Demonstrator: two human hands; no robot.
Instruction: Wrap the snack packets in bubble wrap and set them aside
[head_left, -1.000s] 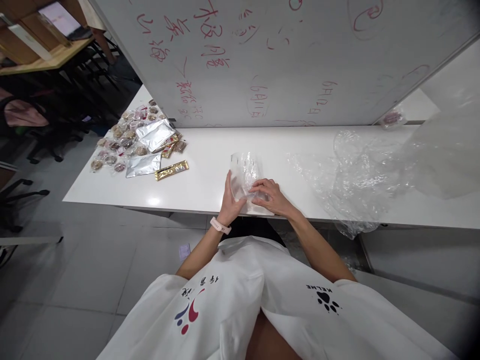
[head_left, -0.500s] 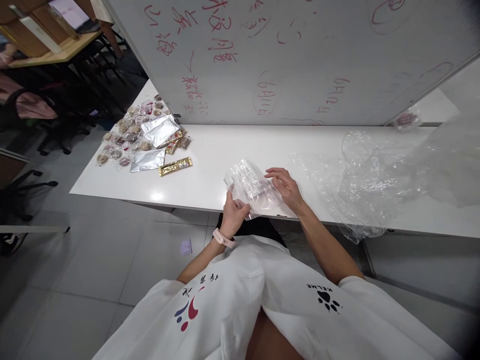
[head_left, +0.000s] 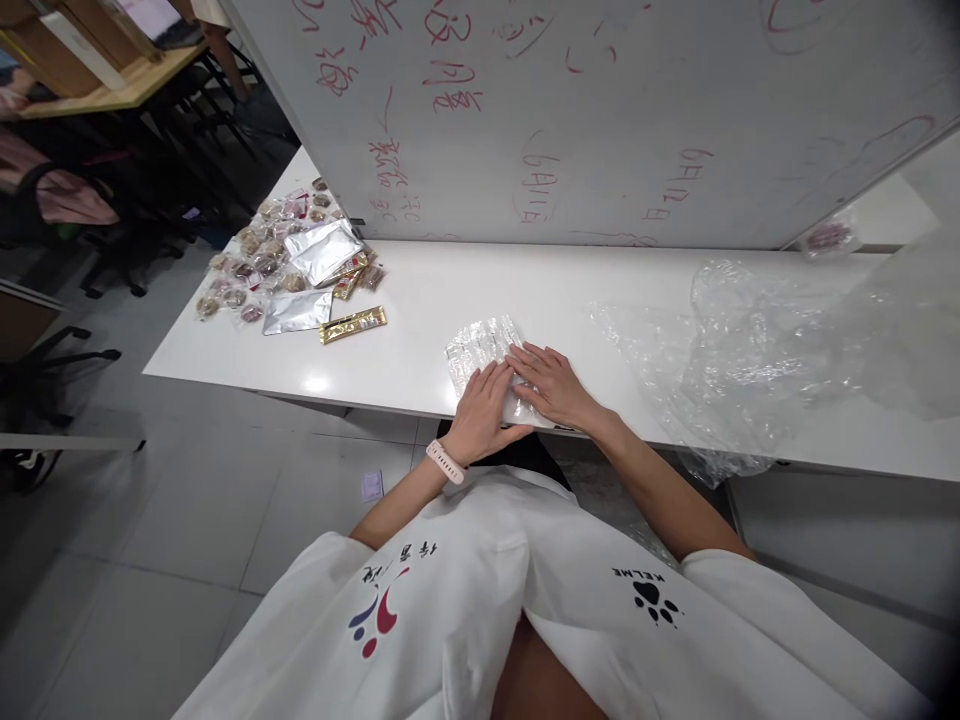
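A clear plastic bag (head_left: 480, 340) with small dark print lies near the front edge of the white table. Across its lower left part rests my left hand (head_left: 484, 412), fingers stretched out and flat. My right hand (head_left: 551, 383) presses on the bag's right side, its fingers also extended and pointing left. The fingertips of both hands meet near the middle of the bag. Part of the bag is hidden under the hands, so I cannot tell what is inside it.
Left on the table (head_left: 420, 290) are a gold sachet (head_left: 352, 325), silver pouches (head_left: 298, 312) and several small wrapped pieces (head_left: 251, 265). Crumpled clear plastic sheeting (head_left: 742, 370) covers the right side and hangs over the edge. A whiteboard (head_left: 600, 130) stands along the back.
My left hand has gone from pinching the bag's edge to lying flat on it. My right hand has moved left and down onto the bag, which now lies flatter.
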